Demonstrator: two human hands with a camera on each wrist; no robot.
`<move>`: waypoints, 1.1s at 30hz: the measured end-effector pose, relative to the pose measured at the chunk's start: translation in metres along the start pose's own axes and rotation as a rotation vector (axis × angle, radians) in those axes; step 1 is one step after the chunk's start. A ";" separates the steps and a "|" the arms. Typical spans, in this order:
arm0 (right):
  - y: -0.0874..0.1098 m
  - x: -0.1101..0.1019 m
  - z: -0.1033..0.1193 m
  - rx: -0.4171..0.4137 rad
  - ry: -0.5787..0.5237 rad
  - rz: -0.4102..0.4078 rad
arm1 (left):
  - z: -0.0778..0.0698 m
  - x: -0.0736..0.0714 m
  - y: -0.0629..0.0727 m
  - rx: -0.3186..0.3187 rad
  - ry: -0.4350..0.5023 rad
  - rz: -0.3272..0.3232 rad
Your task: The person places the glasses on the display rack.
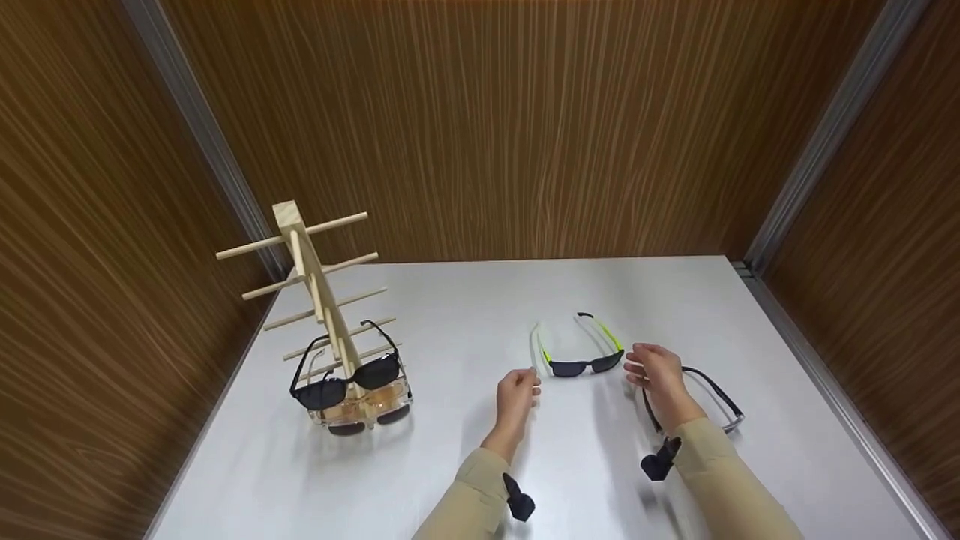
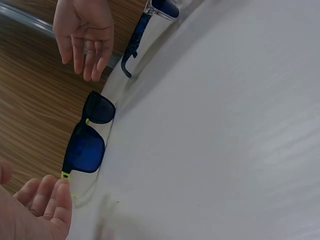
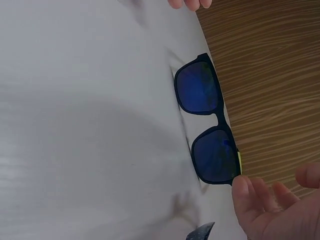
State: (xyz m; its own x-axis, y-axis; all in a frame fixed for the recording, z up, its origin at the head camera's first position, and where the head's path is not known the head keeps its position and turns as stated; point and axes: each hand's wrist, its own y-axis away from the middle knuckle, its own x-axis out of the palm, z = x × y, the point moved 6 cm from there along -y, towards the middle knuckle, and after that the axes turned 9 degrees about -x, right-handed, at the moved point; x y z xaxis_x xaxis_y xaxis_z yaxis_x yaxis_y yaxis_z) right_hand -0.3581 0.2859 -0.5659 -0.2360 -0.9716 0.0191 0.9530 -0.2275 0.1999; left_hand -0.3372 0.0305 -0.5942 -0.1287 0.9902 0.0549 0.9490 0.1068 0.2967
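Observation:
Sunglasses (image 1: 570, 369) with dark lenses and yellow-green temples sit on the white table between the two hands, lenses towards the person. Just short of their left end is my left hand (image 1: 517, 397), its fingers loosely bent and holding nothing. My right hand (image 1: 655, 375) is beside the other end, fingers extended; in the right wrist view its fingertips (image 3: 241, 187) come close to the hinge, and whether they touch I cannot tell. Partly hidden behind the right hand and wrist is a second pair of glasses (image 1: 716, 394), with dark temples and a clear front.
On the left stands a wooden display rack (image 1: 322, 292) with several crossbars. Black sunglasses (image 1: 379, 371) hang low on it, above clear-framed pairs (image 1: 394, 412). Wood-grain panels (image 1: 480, 135) enclose the table (image 1: 450, 315) at the back and sides.

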 end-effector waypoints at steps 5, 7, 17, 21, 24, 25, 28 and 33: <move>-0.007 0.001 0.000 0.017 -0.016 -0.008 | 0.002 0.005 -0.010 -0.018 0.010 0.006; -0.008 0.002 -0.001 0.034 -0.026 -0.008 | 0.003 0.007 -0.014 -0.019 0.015 0.010; -0.017 0.008 -0.011 0.102 -0.047 0.027 | 0.005 0.019 -0.029 -0.129 0.054 0.031; -0.020 0.009 -0.016 0.141 -0.064 0.027 | 0.011 0.025 -0.034 -0.205 0.055 0.037; -0.020 0.010 -0.018 0.160 -0.082 0.034 | 0.013 0.029 -0.037 -0.219 0.048 0.043; -0.020 0.009 -0.018 0.166 -0.090 0.032 | 0.013 0.030 -0.038 -0.214 0.047 0.043; -0.019 0.010 -0.019 0.182 -0.117 0.024 | 0.012 0.032 -0.041 -0.187 0.046 0.038; -0.020 0.013 -0.019 0.201 -0.122 0.029 | 0.011 0.032 -0.044 -0.169 0.036 0.037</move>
State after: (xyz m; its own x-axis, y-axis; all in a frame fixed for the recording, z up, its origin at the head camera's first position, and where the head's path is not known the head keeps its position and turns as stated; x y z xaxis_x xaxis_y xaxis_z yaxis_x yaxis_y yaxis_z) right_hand -0.3764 0.2767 -0.5880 -0.2419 -0.9597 0.1431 0.9056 -0.1704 0.3883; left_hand -0.3801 0.0589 -0.6162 -0.1072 0.9890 0.1020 0.8916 0.0502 0.4500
